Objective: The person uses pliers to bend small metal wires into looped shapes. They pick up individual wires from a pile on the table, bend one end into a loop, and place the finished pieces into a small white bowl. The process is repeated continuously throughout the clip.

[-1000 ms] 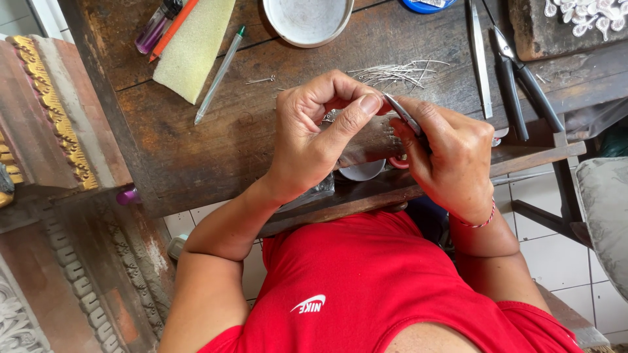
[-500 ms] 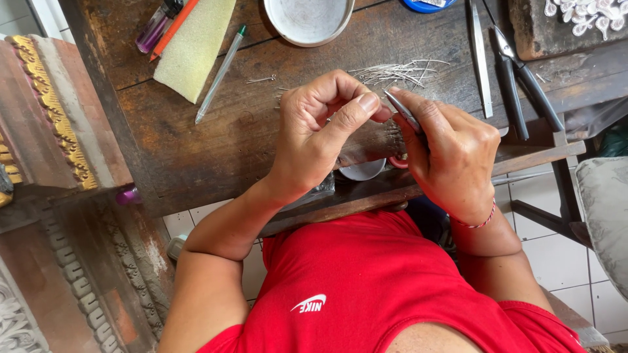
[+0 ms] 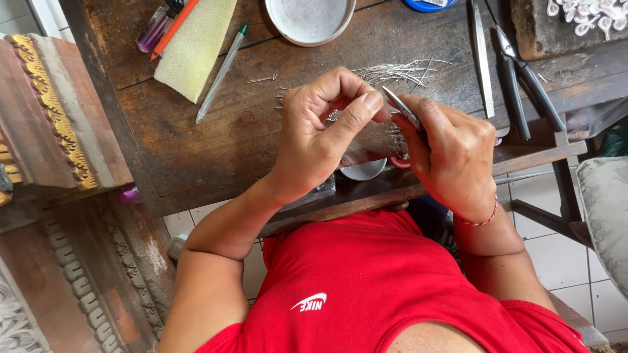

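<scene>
Head view shows your two hands meeting just above the near edge of the wooden bench (image 3: pixel 196 131). Your right hand (image 3: pixel 451 157) is closed around slim metal tweezers (image 3: pixel 402 110); their long axis runs up and to the left from your palm, and the tip ends right at your left thumb. Whether the tips are pressed together on anything, you cannot tell from here: the end is hidden against the thumb. Your left hand (image 3: pixel 320 131) is curled, thumb pressed against the bent forefinger as if pinching something very small; the piece itself is too small to make out. So the work sits in the left fingertips, and the tweezers come at it from the right, almost in line with the thumb. The left hand is the nearer one to it; the right reaches it only through the tool.

A loose bundle of thin wire pins (image 3: pixel 399 70) lies on the bench just beyond your knuckles. Black-handled pliers (image 3: pixel 526 85) lie well to the right, a shallow metal dish (image 3: pixel 311 23) sits at the far edge, and a yellow sponge (image 3: pixel 193 46) and a pen (image 3: pixel 221 73) lie to the left.
</scene>
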